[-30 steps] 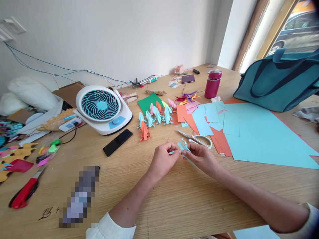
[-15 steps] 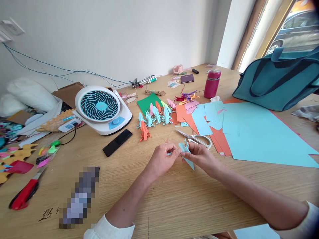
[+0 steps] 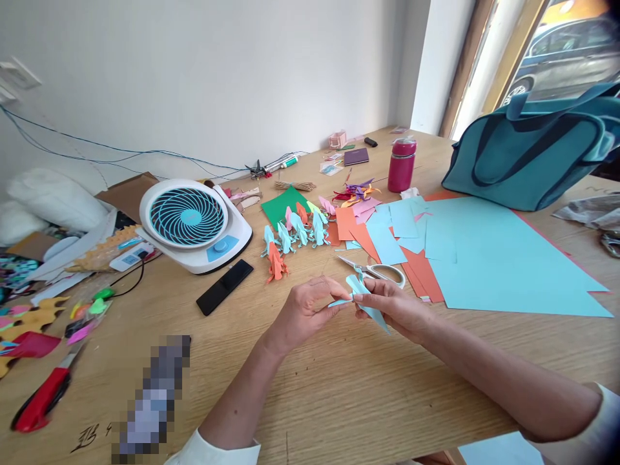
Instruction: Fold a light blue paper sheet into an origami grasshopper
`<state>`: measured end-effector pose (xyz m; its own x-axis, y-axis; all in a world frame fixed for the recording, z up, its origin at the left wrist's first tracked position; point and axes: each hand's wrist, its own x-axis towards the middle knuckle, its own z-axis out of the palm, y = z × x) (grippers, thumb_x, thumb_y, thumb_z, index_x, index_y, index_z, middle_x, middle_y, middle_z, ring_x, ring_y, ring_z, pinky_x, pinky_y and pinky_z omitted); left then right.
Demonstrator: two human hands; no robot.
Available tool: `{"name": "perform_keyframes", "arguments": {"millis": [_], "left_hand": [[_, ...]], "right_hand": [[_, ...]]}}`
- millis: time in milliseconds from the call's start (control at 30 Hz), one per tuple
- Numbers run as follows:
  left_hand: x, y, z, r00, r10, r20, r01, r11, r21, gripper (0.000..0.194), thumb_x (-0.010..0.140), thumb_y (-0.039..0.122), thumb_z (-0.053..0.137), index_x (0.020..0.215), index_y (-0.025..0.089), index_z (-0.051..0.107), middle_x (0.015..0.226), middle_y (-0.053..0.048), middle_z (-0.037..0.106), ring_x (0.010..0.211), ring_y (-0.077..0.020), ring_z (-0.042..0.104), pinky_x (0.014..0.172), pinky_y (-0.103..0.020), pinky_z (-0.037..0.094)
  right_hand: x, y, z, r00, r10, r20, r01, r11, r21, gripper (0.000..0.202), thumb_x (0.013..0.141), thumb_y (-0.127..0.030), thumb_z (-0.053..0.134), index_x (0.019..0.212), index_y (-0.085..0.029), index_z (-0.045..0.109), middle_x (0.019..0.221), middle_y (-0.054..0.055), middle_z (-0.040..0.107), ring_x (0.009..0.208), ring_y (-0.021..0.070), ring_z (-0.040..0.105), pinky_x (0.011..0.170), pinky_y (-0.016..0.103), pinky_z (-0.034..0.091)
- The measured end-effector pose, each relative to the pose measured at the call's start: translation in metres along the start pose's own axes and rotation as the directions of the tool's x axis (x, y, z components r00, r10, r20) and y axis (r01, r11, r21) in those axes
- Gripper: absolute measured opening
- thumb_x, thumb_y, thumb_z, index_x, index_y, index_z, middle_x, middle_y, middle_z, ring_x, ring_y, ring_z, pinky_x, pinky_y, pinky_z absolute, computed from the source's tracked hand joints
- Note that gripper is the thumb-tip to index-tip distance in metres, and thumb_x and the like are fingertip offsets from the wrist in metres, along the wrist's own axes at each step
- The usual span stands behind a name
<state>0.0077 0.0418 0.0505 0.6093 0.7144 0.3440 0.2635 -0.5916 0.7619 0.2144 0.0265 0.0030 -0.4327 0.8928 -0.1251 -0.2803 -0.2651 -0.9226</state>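
Observation:
A partly folded light blue paper figure (image 3: 372,309) is held between my two hands above the wooden table. My left hand (image 3: 309,311) pinches a narrow flap on its left side between thumb and fingers. Thumb and fingers of my right hand (image 3: 394,306) grip its middle, hiding part of the folds. Just beyond the right hand lie white-handled scissors (image 3: 387,274), blades pointing left. Farther off stand several folded blue paper figures (image 3: 301,229), with an orange paper figure (image 3: 276,261) in front of them.
Large blue sheets (image 3: 504,258) and orange strips (image 3: 420,274) lie to the right. Behind them stand a magenta bottle (image 3: 402,166) and a teal bag (image 3: 523,155). On the left are a white fan (image 3: 194,223), a black phone (image 3: 225,287) and a red-handled knife (image 3: 43,397).
My fingers have shifted on the paper, and the left flap now shows more, stretched between the hands. The whole view has turned slightly to the right.

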Motion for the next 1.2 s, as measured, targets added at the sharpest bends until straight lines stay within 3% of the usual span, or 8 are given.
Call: {"name": "perform_keyframes", "arguments": {"millis": [233, 467, 700, 867, 1033, 1200], "left_hand": [[-0.001, -0.002, -0.006, 0.983, 0.182, 0.025, -0.182, 0.947, 0.264, 0.009, 0.092, 0.02, 0.062, 0.097, 0.024, 0.069, 0.09, -0.003, 0.075, 0.087, -0.0173, 0.068, 0.085, -0.031, 0.048], [0.001, -0.003, -0.007, 0.955, 0.289, 0.061, -0.292, 0.891, 0.347, 0.009, 0.093, 0.017, 0.06, 0.095, 0.02, 0.068, 0.091, -0.004, 0.073, 0.086, -0.0164, 0.065, 0.079, -0.03, 0.046], [0.001, -0.005, -0.005, 0.955, 0.29, 0.064, -0.292, 0.878, 0.379, 0.012, 0.095, 0.015, 0.056, 0.096, 0.019, 0.066, 0.09, -0.003, 0.072, 0.086, -0.016, 0.064, 0.081, -0.03, 0.047], [0.0, -0.008, -0.005, 0.935, 0.347, 0.076, -0.35, 0.864, 0.361, 0.01, 0.093, 0.014, 0.06, 0.099, 0.019, 0.066, 0.096, -0.004, 0.072, 0.09, -0.0161, 0.064, 0.081, -0.03, 0.047], [0.0, -0.003, -0.006, 0.902, 0.423, 0.083, -0.414, 0.796, 0.442, 0.009, 0.093, 0.016, 0.061, 0.1, 0.019, 0.066, 0.097, -0.005, 0.072, 0.088, -0.016, 0.063, 0.078, -0.03, 0.045], [-0.001, 0.005, -0.003, 0.897, 0.415, 0.155, -0.424, 0.703, 0.571, 0.01, 0.098, 0.018, 0.053, 0.097, 0.018, 0.063, 0.093, -0.004, 0.072, 0.082, -0.0159, 0.06, 0.075, -0.031, 0.042]], "right_hand": [[-0.002, -0.003, 0.002, 1.0, 0.018, -0.002, -0.018, 0.997, -0.077, 0.031, 0.076, -0.049, 0.077, 0.079, -0.019, 0.069, 0.073, 0.0, 0.06, 0.07, 0.0134, 0.054, 0.069, 0.028, 0.041], [0.0, -0.001, 0.005, 0.999, -0.037, -0.024, 0.032, 0.983, -0.178, 0.034, 0.076, -0.051, 0.075, 0.073, -0.018, 0.065, 0.07, -0.002, 0.055, 0.068, 0.0131, 0.048, 0.069, 0.029, 0.037], [-0.001, -0.005, 0.009, 0.994, -0.096, -0.051, 0.079, 0.96, -0.27, 0.037, 0.075, -0.052, 0.073, 0.067, -0.02, 0.058, 0.065, -0.002, 0.051, 0.065, 0.0133, 0.043, 0.063, 0.028, 0.032], [-0.001, 0.0, 0.008, 0.998, -0.05, -0.03, 0.045, 0.985, -0.164, 0.038, 0.075, -0.055, 0.073, 0.07, -0.019, 0.062, 0.067, -0.001, 0.053, 0.064, 0.0129, 0.042, 0.063, 0.028, 0.031], [-0.001, 0.004, 0.007, 1.0, 0.021, -0.015, -0.022, 0.999, -0.039, 0.037, 0.071, -0.052, 0.078, 0.073, -0.018, 0.064, 0.067, -0.001, 0.053, 0.064, 0.0124, 0.044, 0.065, 0.028, 0.034], [-0.002, 0.002, 0.009, 0.999, -0.044, 0.027, 0.047, 0.987, -0.156, 0.039, 0.075, -0.055, 0.073, 0.069, -0.018, 0.059, 0.065, -0.002, 0.05, 0.063, 0.0121, 0.04, 0.063, 0.028, 0.032]]}}
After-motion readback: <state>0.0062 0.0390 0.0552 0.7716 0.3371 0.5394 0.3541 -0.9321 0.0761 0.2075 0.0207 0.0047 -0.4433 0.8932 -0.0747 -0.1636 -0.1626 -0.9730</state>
